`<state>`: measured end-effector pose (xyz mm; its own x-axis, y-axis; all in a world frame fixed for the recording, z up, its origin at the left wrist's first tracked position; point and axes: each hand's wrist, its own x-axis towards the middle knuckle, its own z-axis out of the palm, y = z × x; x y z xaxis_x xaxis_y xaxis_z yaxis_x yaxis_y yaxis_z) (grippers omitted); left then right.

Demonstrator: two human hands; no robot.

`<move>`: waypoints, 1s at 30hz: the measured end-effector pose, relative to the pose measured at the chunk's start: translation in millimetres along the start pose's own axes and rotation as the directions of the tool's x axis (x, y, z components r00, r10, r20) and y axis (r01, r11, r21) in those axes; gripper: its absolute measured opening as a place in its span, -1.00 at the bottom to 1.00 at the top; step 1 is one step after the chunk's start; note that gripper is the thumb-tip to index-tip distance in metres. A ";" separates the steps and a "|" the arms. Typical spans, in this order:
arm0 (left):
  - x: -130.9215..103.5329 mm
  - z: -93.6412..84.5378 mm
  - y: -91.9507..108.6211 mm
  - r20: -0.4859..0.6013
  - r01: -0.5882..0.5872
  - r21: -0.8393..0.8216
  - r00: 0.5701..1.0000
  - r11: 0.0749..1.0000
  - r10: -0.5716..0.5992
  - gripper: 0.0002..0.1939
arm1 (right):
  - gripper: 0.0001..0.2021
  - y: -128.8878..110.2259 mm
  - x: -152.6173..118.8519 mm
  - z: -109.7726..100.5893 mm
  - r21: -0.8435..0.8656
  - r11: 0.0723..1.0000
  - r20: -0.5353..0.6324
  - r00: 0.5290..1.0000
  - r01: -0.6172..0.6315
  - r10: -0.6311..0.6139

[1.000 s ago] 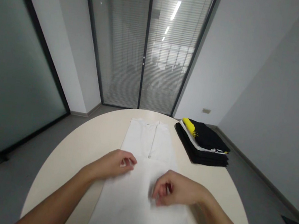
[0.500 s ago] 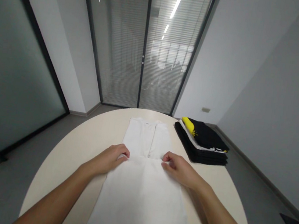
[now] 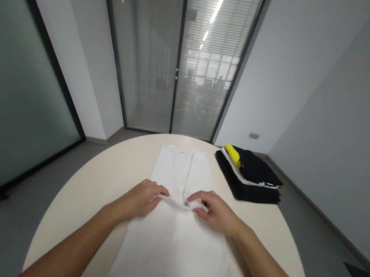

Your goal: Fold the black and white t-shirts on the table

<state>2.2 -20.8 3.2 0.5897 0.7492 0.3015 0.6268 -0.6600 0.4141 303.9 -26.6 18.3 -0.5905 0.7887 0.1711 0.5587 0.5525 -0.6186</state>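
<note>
Head view, nearest first: our white cloth [image 3: 176,252] runs from bottom centre up to mid-frame on the table [image 3: 95,185]. Our left hand [image 3: 142,199] and right hand [image 3: 219,213] are nearly closed mid-frame, each pinching a lifted crosswise ridge of it. Farther up, the sides look already turned in; we'd say doubling it over isn't done yet. Clothes stack [image 3: 256,169] sits right of centre.

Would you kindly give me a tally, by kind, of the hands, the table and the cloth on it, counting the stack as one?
Hands: 2, the left hand and right hand
White cloth: 1, pinched by both hands
Stack: 1, its exact layers unclear
Table: 1
Total: 5
</note>
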 end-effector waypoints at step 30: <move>20.4 19.1 2.2 -0.183 0.019 0.093 0.983 0.995 -0.002 -0.73 | -0.49 -2.3 11.0 14.7 -0.490 0.872 -0.108 0.993 -0.014 -0.045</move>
<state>25.3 -8.0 -6.1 0.4855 0.7481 0.4524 0.6828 -0.6476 0.3383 287.5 -23.2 10.3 -0.5487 0.7876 0.2803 0.7805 0.6027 -0.1659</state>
